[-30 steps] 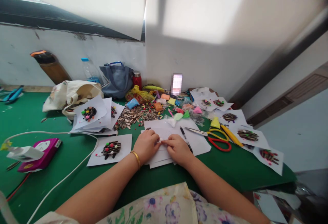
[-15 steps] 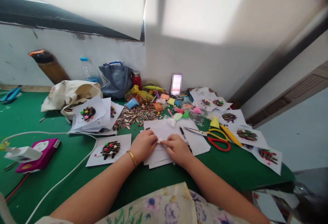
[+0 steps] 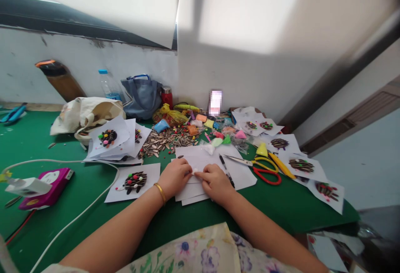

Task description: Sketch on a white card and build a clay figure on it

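My left hand (image 3: 174, 177) and my right hand (image 3: 215, 184) rest side by side on a stack of white paper sheets (image 3: 240, 174) on the green table (image 3: 78, 200). Their fingertips meet in a pinch over a tiny white bit (image 3: 194, 173) on the top sheet. A gold bangle (image 3: 159, 192) circles my left wrist. A black pen (image 3: 226, 169) lies just right of my right hand. A sheet with a seed-and-bead figure (image 3: 135, 180) lies left of my left hand.
Sunflower seeds (image 3: 165, 140) are heaped behind the sheets, with coloured clay packets (image 3: 215, 133) beyond. Yellow-and-red scissors (image 3: 261, 168) lie to the right, more seed pictures (image 3: 301, 165) along the right edge. A magenta device (image 3: 46, 187) and white cable (image 3: 81, 214) lie left. Bags (image 3: 142, 96) stand by the wall.
Both hands stay on the paper with only small finger movements; the view has shifted slightly.
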Available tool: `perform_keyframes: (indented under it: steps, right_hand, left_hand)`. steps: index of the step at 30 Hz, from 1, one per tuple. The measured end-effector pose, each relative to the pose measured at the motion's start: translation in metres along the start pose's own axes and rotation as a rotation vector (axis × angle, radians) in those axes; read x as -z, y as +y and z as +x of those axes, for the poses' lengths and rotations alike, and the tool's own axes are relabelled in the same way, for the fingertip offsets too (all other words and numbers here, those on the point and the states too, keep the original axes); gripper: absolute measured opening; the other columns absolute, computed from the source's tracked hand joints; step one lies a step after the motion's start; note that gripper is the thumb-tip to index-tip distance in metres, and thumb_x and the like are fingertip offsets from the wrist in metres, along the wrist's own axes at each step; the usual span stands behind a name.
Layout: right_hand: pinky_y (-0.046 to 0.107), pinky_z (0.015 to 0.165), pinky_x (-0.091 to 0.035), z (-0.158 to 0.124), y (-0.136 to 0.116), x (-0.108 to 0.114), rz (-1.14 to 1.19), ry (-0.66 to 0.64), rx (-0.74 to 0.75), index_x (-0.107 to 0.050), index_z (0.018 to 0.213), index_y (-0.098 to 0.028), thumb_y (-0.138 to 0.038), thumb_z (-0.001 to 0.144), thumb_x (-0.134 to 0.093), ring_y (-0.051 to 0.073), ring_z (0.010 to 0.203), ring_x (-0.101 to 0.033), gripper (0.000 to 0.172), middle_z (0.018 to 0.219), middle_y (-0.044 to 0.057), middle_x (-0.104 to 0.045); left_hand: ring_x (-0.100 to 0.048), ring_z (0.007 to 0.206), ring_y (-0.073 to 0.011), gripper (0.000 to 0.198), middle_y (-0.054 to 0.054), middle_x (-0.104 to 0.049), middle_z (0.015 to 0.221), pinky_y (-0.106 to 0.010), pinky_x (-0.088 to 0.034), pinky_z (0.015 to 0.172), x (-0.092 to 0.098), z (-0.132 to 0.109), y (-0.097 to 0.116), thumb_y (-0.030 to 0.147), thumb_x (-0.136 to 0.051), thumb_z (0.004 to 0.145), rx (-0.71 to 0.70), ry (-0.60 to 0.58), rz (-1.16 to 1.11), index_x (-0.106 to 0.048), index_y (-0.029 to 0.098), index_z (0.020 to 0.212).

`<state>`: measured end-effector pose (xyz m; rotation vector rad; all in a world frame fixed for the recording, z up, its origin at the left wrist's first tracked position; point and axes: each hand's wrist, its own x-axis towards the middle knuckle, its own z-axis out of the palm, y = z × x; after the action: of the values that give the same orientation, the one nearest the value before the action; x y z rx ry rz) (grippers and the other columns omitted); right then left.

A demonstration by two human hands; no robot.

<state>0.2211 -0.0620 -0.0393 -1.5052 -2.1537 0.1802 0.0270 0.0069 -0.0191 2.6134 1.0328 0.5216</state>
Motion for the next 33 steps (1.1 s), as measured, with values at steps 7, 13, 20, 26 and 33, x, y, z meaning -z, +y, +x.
perform_keyframes:
  steps: [7,13,20,26,33]
  right_hand:
    - [0.034,0.085,-0.042,-0.0001,-0.0009,-0.0007,-0.015,-0.011,-0.003,-0.068,0.118,-0.028,-0.011,0.083,-0.056,0.021,0.091,-0.049,0.041,0.094,0.006,-0.058]
    - [0.033,0.084,-0.042,0.0013,-0.0033,0.0008,-0.014,-0.026,-0.022,-0.066,0.120,-0.028,-0.011,0.082,-0.055,0.021,0.091,-0.050,0.043,0.093,0.006,-0.057]
    - [0.034,0.081,-0.040,0.0029,-0.0064,-0.0006,-0.068,-0.050,-0.039,-0.066,0.119,-0.031,-0.011,0.081,-0.055,0.022,0.089,-0.049,0.045,0.094,0.006,-0.057]
    - [0.032,0.085,-0.043,0.0026,0.0009,-0.0010,0.096,0.015,-0.067,-0.064,0.123,-0.025,-0.007,0.081,-0.051,0.020,0.091,-0.051,0.047,0.094,0.005,-0.057]
    - [0.034,0.085,-0.043,0.0029,-0.0050,-0.0010,0.011,-0.034,-0.052,-0.068,0.118,-0.027,-0.010,0.081,-0.054,0.021,0.091,-0.051,0.043,0.093,0.006,-0.057]
  left_hand:
    - [-0.059,0.091,-0.0201,0.009,-0.006,-0.065,0.091,-0.033,-0.043,0.085,-0.0011,0.0003,-0.0008,0.019,-0.061,0.083,0.014,0.004,-0.001,-0.070,0.020,0.083]
    - [-0.059,0.091,-0.0203,0.009,-0.006,-0.065,0.092,-0.034,-0.044,0.085,-0.0010,0.0001,-0.0011,0.020,-0.061,0.084,0.013,-0.004,-0.008,-0.070,0.020,0.082]
    - [-0.059,0.091,-0.0200,0.009,-0.006,-0.065,0.091,-0.033,-0.045,0.085,-0.0015,0.0002,-0.0011,0.018,-0.061,0.083,0.010,0.006,-0.023,-0.070,0.019,0.082]
    - [-0.060,0.091,-0.0199,0.008,-0.005,-0.065,0.090,-0.034,-0.045,0.085,-0.0015,0.0000,-0.0033,0.018,-0.063,0.081,0.006,0.006,-0.038,-0.070,0.019,0.081]
    - [-0.059,0.092,-0.0203,0.007,-0.005,-0.066,0.090,-0.033,-0.044,0.086,-0.0013,-0.0008,-0.0030,0.018,-0.063,0.081,0.015,0.002,-0.042,-0.070,0.018,0.080]
